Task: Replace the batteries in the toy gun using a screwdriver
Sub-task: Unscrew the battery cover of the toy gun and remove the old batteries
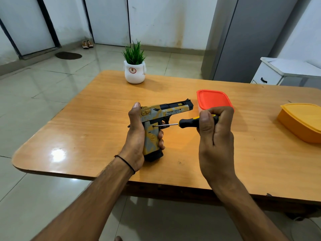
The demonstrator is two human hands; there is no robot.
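toy gun held upright while a screwdriver meets its grip

the left hand [137, 134] is wrapped around the handle of the toy gun [161, 119], holding it above the wooden table [86, 129] with the barrel pointing right. the right hand [214, 129] is curled around the black-and-yellow handle of the screwdriver [189, 122], whose thin shaft lies level, its tip touching the upper part of the gun's grip. behind the right hand sits an orange-red box [212, 99]; a yellow box [302, 122] lies at the far right; a potted plant [134, 66] stands at the far edge.

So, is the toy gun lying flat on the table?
No, the left hand grips the toy gun upright by its handle.
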